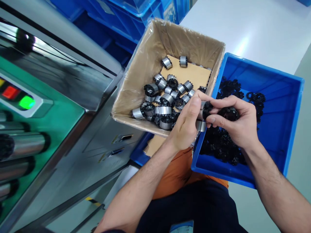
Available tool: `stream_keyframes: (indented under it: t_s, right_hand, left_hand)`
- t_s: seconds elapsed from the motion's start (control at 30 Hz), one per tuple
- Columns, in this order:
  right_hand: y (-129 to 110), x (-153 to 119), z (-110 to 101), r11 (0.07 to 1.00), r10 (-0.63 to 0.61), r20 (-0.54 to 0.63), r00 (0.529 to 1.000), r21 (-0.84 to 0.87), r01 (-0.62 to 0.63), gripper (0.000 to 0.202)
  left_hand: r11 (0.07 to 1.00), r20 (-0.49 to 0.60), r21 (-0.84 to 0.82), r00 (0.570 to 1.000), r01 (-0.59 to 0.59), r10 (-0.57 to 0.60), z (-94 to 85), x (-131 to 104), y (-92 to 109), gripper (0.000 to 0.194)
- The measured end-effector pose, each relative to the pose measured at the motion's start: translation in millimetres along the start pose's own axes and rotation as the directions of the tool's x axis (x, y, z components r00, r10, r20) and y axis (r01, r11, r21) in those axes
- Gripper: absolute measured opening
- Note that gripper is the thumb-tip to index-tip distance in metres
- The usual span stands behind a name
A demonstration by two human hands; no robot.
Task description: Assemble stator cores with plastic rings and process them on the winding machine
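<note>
My left hand [186, 121] is closed around a silver metal ring [200, 110], partly hidden by the fingers. A second silver ring [201, 126] shows just below, under the same hand. At the near ring's right end sits a black toothed plastic ring [207, 109], touched by the fingertips of my right hand [243, 124]. Tucked in the curled right palm is another black plastic ring [229, 113]. Both hands meet above the border between a plastic-lined carton [136, 77] and a blue bin [289, 129].
Silver rings with black toothed ends [163, 110] lie on cardboard in the carton. Loose black rings [223, 149] fill part of the bin. At left stands a green machine panel [55, 119] with lit buttons and metal rollers. Blue crates [126, 19] and a white table [255, 26] are behind.
</note>
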State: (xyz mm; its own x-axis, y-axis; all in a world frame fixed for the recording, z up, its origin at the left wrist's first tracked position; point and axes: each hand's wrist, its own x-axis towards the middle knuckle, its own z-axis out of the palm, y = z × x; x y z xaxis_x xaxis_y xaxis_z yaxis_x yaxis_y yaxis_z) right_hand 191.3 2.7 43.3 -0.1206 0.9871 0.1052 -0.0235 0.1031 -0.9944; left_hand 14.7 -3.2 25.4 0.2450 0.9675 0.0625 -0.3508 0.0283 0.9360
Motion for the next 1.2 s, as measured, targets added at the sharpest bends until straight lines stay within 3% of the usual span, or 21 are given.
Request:
stream_keyframes:
  t_s: [0.1,0.33,0.47,0.67,0.9,0.97,1.03,1.13,1.2]
  right_hand:
    - [-1,1,0,1.000,0.019,0.018,1.000,-0.003,-0.019,0.036]
    - [-2,-2,5,0.993,-0.103,-0.035,0.994,-0.053,0.101,0.032]
    - [-1,-3,4,0.990,-0.141,0.013,0.990,-0.001,0.141,0.037]
    - [-2,-2,4,0.996,-0.071,0.007,0.997,0.052,0.071,0.031]
    - [-7,-4,3,0.989,-0.136,0.068,0.988,-0.052,0.139,0.023]
    - [-7,-4,5,0.994,-0.101,0.039,0.994,-0.038,0.103,0.044]
    - [-6,-3,6,0.996,-0.088,-0.037,0.995,-0.029,0.087,0.060]
    - [-4,-1,8,0.993,-0.121,-0.141,0.983,-0.016,0.120,0.049]
    - [-5,-1,8,0.988,-0.151,-0.135,0.979,-0.051,0.145,0.041]
  left_hand:
    - [1.000,-0.004,-0.004,1.000,0.018,-0.018,-1.0,1,2,0.055]
    - [0.999,-0.018,0.044,1.000,-0.017,0.018,-5.3,1,0,0.051]
    - [0.997,-0.061,0.058,0.996,-0.056,0.060,-5.1,0,-3,0.049]
    - [0.999,0.014,-0.043,1.000,0.025,-0.024,0.4,-1,2,0.048]
    - [1.000,0.028,-0.022,1.000,-0.002,0.002,-1.2,0,2,0.052]
    - [0.999,0.000,0.013,0.999,-0.039,0.039,-0.8,3,1,0.058]
    - [0.995,-0.105,0.020,0.989,-0.098,0.099,-0.4,8,-1,0.069]
    - [0.991,-0.292,-0.048,0.950,-0.128,0.108,0.3,13,-1,0.071]
    - [0.992,-0.296,-0.092,0.954,-0.088,0.058,1.0,14,-1,0.057]
